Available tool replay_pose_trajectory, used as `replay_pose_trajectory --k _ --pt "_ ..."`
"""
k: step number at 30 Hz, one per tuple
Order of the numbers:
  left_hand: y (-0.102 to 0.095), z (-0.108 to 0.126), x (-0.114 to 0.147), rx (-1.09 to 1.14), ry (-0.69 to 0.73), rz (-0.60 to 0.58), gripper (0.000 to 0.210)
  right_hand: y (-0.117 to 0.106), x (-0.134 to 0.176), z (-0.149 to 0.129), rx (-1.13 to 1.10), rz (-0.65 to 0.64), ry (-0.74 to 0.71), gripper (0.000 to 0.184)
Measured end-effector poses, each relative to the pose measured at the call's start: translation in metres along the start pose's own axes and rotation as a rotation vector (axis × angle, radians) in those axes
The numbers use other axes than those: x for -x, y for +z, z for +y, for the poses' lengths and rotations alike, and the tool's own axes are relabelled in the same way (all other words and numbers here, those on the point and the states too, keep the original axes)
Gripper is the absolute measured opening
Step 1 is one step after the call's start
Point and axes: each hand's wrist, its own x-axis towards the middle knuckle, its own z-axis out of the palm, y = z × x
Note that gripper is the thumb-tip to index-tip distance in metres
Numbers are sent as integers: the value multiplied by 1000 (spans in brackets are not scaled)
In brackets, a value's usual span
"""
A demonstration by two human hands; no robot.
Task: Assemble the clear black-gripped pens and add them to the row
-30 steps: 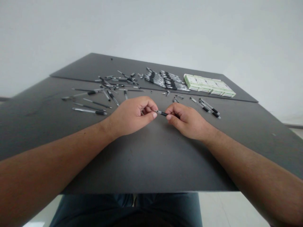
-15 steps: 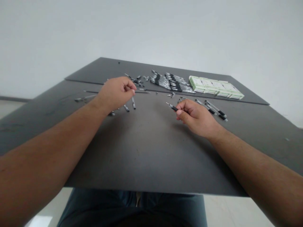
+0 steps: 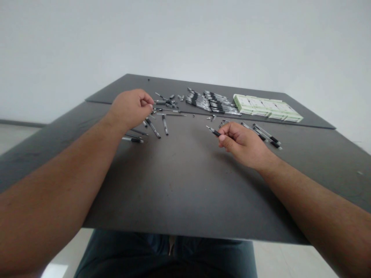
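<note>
In the head view, my right hand is closed around a pen with a black grip, its tip pointing left and away from me above the table. My left hand hovers at the loose pen parts on the left, thumb and fingers pinched together; what they hold, if anything, I cannot make out. Close to it lie clear pen barrels, a thin refill and a small heap of dark pen parts. Several pens with black grips rest just beyond my right hand.
Rows of clear pens with black grips lie at the back middle. To their right sit several white and green boxes. Small tips are scattered near the seam of the dark table. A pale wall stands behind.
My left hand has shifted left, uncovering more of the barrels beneath it. My right hand keeps the pen in about the same place. The whole view has moved slightly.
</note>
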Motion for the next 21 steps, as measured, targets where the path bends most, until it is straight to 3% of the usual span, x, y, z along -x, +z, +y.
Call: replay_pose_trajectory --k 16,21 --pt "9 -27 -10 11 -17 39 9 -2 0 0 12 20 -1 17" --pt "13 -16 -3 -11 28 -7 13 -3 -2 5 -36 93 6 15"
